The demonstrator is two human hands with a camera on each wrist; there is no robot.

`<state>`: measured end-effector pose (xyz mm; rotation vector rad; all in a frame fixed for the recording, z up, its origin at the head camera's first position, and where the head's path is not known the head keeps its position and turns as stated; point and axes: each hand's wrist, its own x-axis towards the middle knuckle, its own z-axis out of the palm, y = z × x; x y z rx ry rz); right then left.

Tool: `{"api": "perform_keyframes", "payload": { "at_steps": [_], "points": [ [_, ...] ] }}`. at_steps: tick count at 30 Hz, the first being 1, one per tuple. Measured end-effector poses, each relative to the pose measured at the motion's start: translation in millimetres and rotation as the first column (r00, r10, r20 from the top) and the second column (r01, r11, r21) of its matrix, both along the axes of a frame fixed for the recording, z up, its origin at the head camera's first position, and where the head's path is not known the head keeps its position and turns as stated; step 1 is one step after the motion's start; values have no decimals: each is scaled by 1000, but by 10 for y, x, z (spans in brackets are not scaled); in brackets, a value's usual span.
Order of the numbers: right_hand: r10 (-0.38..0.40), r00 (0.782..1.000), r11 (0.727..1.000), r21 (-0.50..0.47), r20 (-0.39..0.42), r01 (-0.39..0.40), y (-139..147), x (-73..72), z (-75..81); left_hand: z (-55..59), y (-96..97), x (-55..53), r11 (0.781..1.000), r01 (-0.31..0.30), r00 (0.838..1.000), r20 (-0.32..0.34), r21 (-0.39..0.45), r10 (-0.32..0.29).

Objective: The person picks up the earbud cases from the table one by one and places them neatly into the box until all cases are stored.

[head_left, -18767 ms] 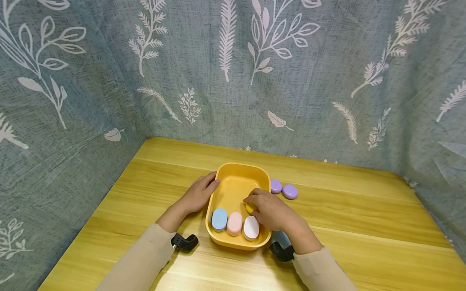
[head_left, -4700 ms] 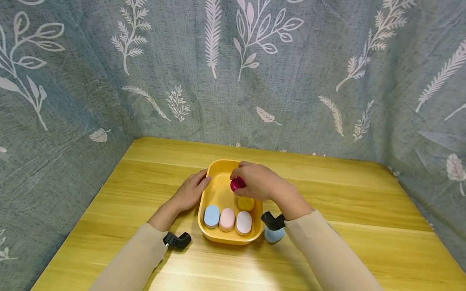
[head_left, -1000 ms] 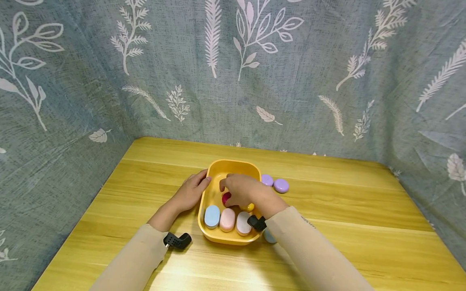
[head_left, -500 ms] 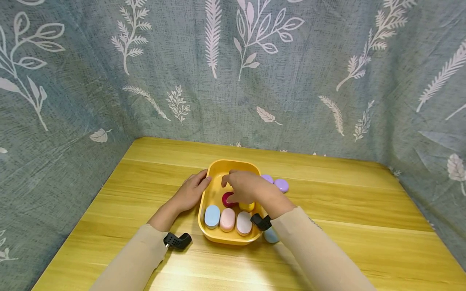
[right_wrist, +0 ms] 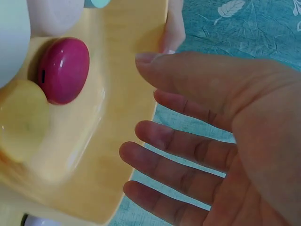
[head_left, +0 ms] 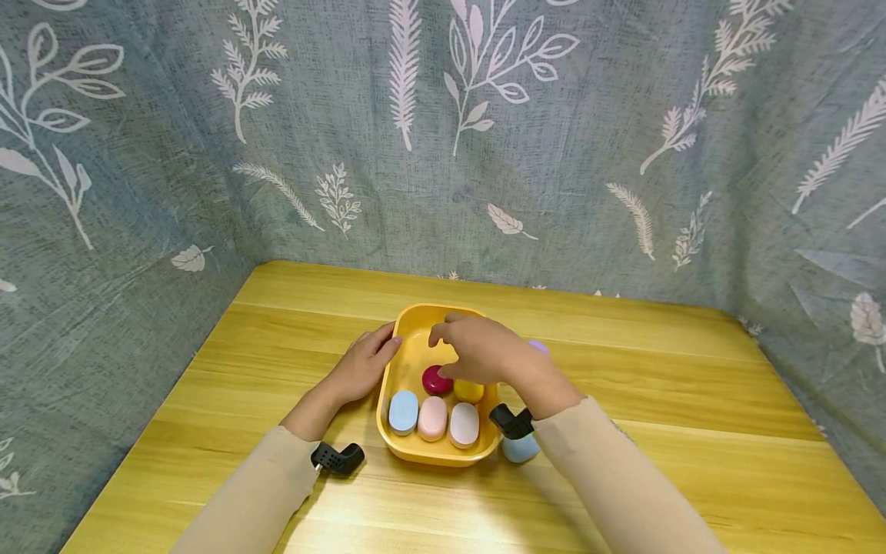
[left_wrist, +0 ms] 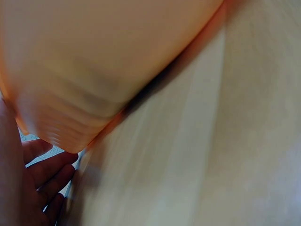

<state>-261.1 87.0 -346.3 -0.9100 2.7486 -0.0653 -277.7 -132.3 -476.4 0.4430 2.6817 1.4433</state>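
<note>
My left hand (head_left: 361,367) rests along the left side of the yellow tub (head_left: 384,431), its thumb at the rim. In the left wrist view its fingers (left_wrist: 52,170) lie loosely extended near the tub's corner. Over the tub's right half hovers my right hand (head_left: 481,350), thumb and fingers apart, holding nothing. Below its thumb lies a glossy magenta oval case (head_left: 434,381) with a small dark slot, clear in the right wrist view. Beside that sits a yellow rounded case (head_left: 468,392). Blue (head_left: 403,412), pink (head_left: 432,418) and white (head_left: 464,425) oval cases line the near end.
A light blue rounded piece (head_left: 521,448) stands on the wooden table (head_left: 692,415) right of the tub, partly under my right wrist. A purple disc (head_left: 537,345) shows behind my right forearm. A grey-blue leaf-patterned curtain (head_left: 588,208) encloses the back and left.
My right hand has let go of the magenta case on the tub's floor and moved up and right. It now covers most of the purple discs. The left hand has stayed put.
</note>
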Motion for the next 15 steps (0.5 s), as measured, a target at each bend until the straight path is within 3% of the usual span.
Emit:
{"api": "perform_keyframes", "payload": {
  "at_steps": [15],
  "points": [
    [-24,999,999,-42,-21,23,212,-48,99,4,1,-6,1000,-2,1000,-16,-10,2]
  ]
}}
